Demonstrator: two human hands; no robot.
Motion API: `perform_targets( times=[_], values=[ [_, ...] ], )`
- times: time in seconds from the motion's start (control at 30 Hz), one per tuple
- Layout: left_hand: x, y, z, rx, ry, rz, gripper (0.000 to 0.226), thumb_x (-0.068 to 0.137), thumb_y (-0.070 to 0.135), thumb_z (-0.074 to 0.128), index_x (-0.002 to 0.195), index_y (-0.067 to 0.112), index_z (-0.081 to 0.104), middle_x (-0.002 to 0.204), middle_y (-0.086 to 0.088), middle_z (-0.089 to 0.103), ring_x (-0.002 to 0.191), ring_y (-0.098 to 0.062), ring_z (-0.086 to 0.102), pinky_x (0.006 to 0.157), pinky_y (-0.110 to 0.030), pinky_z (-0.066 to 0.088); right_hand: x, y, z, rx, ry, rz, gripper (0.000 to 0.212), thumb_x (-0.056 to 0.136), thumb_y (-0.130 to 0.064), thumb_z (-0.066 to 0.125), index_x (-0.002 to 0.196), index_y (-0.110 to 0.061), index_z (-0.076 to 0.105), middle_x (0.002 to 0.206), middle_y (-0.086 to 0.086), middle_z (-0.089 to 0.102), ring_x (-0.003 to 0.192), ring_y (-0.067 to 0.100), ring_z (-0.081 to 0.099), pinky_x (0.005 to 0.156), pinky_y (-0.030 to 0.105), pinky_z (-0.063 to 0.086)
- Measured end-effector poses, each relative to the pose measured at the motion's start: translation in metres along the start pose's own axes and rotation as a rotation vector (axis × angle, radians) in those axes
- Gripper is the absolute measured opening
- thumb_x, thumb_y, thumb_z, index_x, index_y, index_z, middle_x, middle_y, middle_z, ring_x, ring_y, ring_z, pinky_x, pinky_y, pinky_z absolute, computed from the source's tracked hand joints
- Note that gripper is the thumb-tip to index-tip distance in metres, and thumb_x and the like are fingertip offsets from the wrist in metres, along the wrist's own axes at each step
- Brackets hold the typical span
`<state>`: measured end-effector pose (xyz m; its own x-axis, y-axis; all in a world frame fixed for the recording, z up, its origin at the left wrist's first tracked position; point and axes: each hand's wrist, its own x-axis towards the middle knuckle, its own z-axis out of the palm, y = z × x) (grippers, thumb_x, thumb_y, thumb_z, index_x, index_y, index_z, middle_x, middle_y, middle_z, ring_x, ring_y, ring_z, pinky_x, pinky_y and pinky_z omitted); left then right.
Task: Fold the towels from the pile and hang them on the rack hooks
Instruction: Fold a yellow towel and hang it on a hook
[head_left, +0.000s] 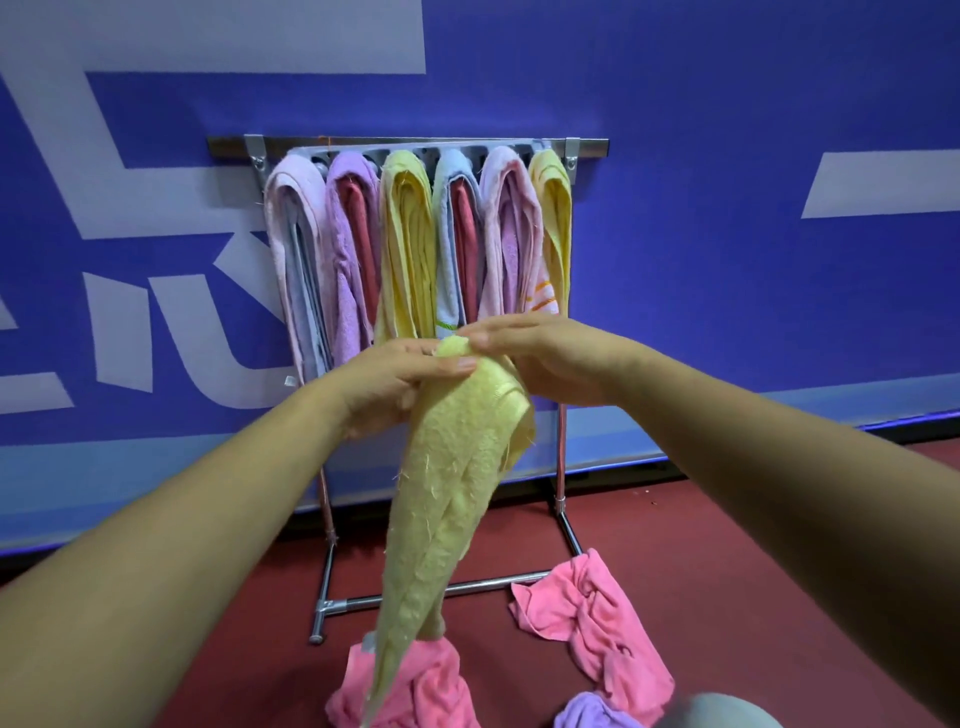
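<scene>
Yellow towel held up before rack, top edge pinched between both hands — left hand grips it from left with thumb over fabric, right hand pinches same edge from right. Towel hangs limp, tail reaching pink towels on floor — hung towels behind.

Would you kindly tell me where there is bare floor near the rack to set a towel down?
Bare dark-red floor lies right of the steel rack, beyond the crumpled pink towel, and left of its base by the blue wall. Crowded: folded towels fill the rack; a second pink towel and a purple towel lie below the yellow terry towel.
</scene>
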<state>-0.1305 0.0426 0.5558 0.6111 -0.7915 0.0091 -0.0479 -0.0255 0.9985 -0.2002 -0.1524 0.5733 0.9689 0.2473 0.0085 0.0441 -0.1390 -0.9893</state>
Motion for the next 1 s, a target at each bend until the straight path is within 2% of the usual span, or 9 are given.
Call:
perform_targets(
  times=[0.17, 0.23, 0.3, 0.37, 0.47, 0.57, 0.73, 0.87, 1.0],
  values=[
    [0.001, -0.004, -0.008, -0.007, -0.001, 0.002, 0.039, 0.078, 0.017, 0.07, 0.114, 0.002, 0.067, 0.088, -0.004, 0.073, 0.077, -0.013, 0.069, 0.069, -0.021, 0.054, 0.0, -0.005, -0.001, -0.182, -0.027, 0.001, 0.035, 0.098, -0.02, 0.061, 0.114, 0.01, 0.062, 0.093, 0.01, 0.064, 0.085, 0.02, 0.06, 0.081, 0.03, 0.046],
    [0.001, -0.008, -0.009, -0.005, 0.013, -0.001, 0.049, 0.075, 0.021, 0.072, 0.118, -0.002, 0.066, 0.101, -0.014, 0.071, 0.09, -0.021, 0.066, 0.082, -0.028, 0.053, -0.002, -0.005, 0.0, -0.231, -0.057, 0.029, 0.043, 0.094, -0.024, 0.066, 0.108, 0.016, 0.059, 0.091, 0.016, 0.06, 0.082, 0.025, 0.057, 0.076, 0.03, 0.045],
    [0.002, -0.013, -0.011, 0.015, 0.015, -0.02, 0.064, 0.072, 0.03, 0.08, 0.122, -0.006, 0.061, 0.111, -0.024, 0.064, 0.1, -0.028, 0.06, 0.093, -0.038, 0.045, -0.004, -0.006, 0.0, -0.274, -0.048, 0.025, 0.028, 0.097, -0.019, 0.063, 0.091, 0.008, 0.062, 0.077, 0.011, 0.061, 0.068, 0.017, 0.058, 0.063, 0.023, 0.046],
    [0.001, -0.016, -0.011, 0.029, -0.006, -0.045, 0.072, 0.072, 0.036, 0.082, 0.118, -0.013, 0.058, 0.105, -0.021, 0.062, 0.095, -0.028, 0.06, 0.089, -0.036, 0.047, -0.007, -0.009, -0.002, -0.246, 0.004, -0.005, 0.018, 0.098, -0.014, 0.061, 0.084, -0.003, 0.062, 0.07, 0.005, 0.062, 0.059, 0.014, 0.057, 0.055, 0.022, 0.047],
    [-0.002, -0.021, -0.014, 0.095, -0.111, -0.099, 0.06, 0.071, 0.035, 0.084, 0.109, -0.007, 0.065, 0.099, -0.018, 0.07, 0.085, -0.023, 0.069, 0.076, -0.03, 0.055, -0.011, -0.015, -0.012, -0.082, 0.169, -0.049, 0.01, 0.096, -0.009, 0.061, 0.088, -0.004, 0.065, 0.074, 0.007, 0.066, 0.063, 0.017, 0.063, 0.058, 0.026, 0.053],
    [-0.005, -0.02, -0.022, 0.133, -0.096, -0.086, 0.058, 0.068, 0.038, 0.086, 0.104, -0.005, 0.069, 0.102, -0.017, 0.071, 0.09, -0.025, 0.066, 0.08, -0.031, 0.053, -0.016, -0.014, -0.032, 0.014, 0.265, -0.039, 0.021, 0.096, -0.007, 0.057, 0.076, -0.006, 0.062, 0.069, 0.005, 0.062, 0.061, 0.018, 0.062, 0.057, 0.025, 0.051],
    [0.003, 0.014, -0.017, -0.045, 0.006, 0.023, 0.048, 0.08, 0.023, 0.067, 0.125, 0.005, 0.065, 0.123, -0.019, 0.063, 0.107, -0.029, 0.059, 0.084, -0.03, 0.055, -0.02, -0.007, -0.046, -0.122, 0.229, 0.095, 0.006, 0.096, -0.004, 0.058, 0.099, 0.001, 0.058, 0.083, 0.015, 0.058, 0.076, 0.026, 0.059, 0.062, 0.027, 0.049],
    [0.022, 0.044, -0.006, -0.017, -0.029, 0.077, 0.037, 0.086, 0.019, 0.063, 0.12, 0.007, 0.066, 0.105, -0.012, 0.064, 0.09, -0.022, 0.062, 0.077, -0.028, 0.055, -0.019, -0.017, -0.05, -0.016, 0.07, 0.037, 0.02, 0.1, -0.012, 0.052, 0.092, -0.01, 0.07, 0.085, 0.006, 0.066, 0.081, 0.021, 0.063, 0.075, 0.03, 0.05],
    [0.048, 0.066, 0.002, 0.031, -0.08, 0.09, 0.026, 0.093, 0.016, 0.058, 0.115, 0.007, 0.068, 0.098, -0.008, 0.069, 0.085, -0.019, 0.064, 0.075, -0.027, 0.055, -0.007, -0.026, -0.059, -0.026, 0.022, -0.014, 0.029, 0.093, -0.032, 0.064, 0.106, -0.006, 0.07, 0.106, 0.019, 0.062, 0.098, 0.034, 0.058, 0.092, 0.043, 0.043]
  ],
)
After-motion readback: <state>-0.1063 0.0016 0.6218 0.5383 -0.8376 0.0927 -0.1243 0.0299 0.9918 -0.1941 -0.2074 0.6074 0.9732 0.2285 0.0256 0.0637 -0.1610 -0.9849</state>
